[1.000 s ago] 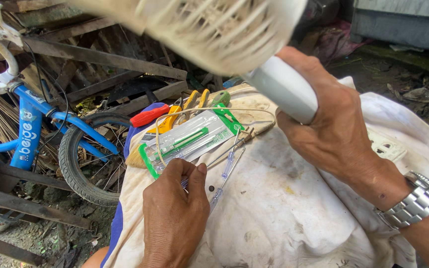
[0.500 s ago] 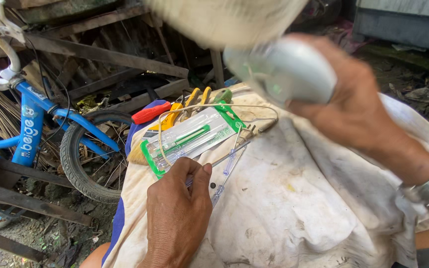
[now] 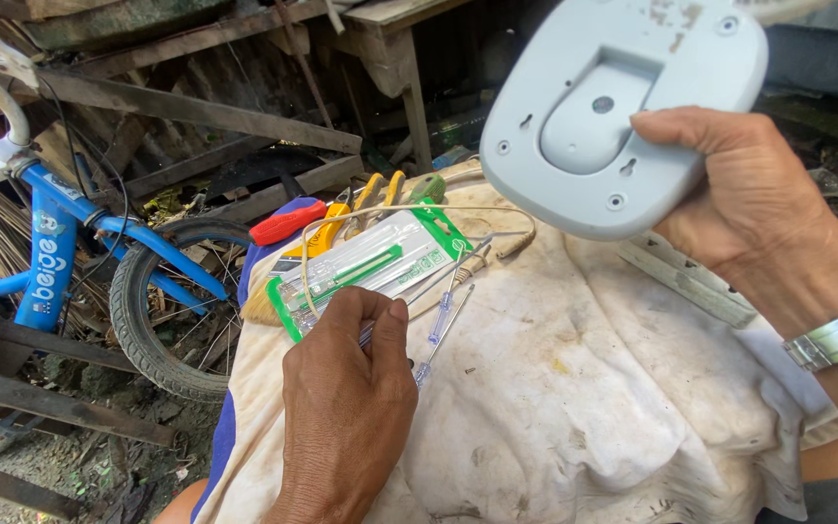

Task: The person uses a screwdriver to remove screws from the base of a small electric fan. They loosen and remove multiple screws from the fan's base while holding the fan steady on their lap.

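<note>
Fingers [image 3: 380, 325] of the left hand [image 3: 346, 412] are pinching the handle end of a small screwdriver at the near edge of the clear screwdriver pack [image 3: 366, 272], thumb and forefinger closed on it; the tool's shaft is mostly hidden beneath the hand. The right hand [image 3: 749, 204] is gripping the grey plastic base [image 3: 618, 112] by its right rim, thumb across the underside, holding it raised above the work with the recessed underside and its screw holes turned toward the camera. Two more small screwdrivers [image 3: 443, 325] with clear blue handles are lying loose just beside the pack on the stained white cloth [image 3: 574, 408]. Behind the pack, a red-handled tool [image 3: 288, 223] and yellow-handled pliers [image 3: 375, 194] are resting near the cloth's far edge, and a thin wire is looping over the pack. A blue bicycle [image 3: 50, 243] is standing to the left among timber. Judgement: good practice is lifting the driver clear of the wire loop, keeping the base steady with its holes facing up, and matching the tip to the screw before applying force.
</note>
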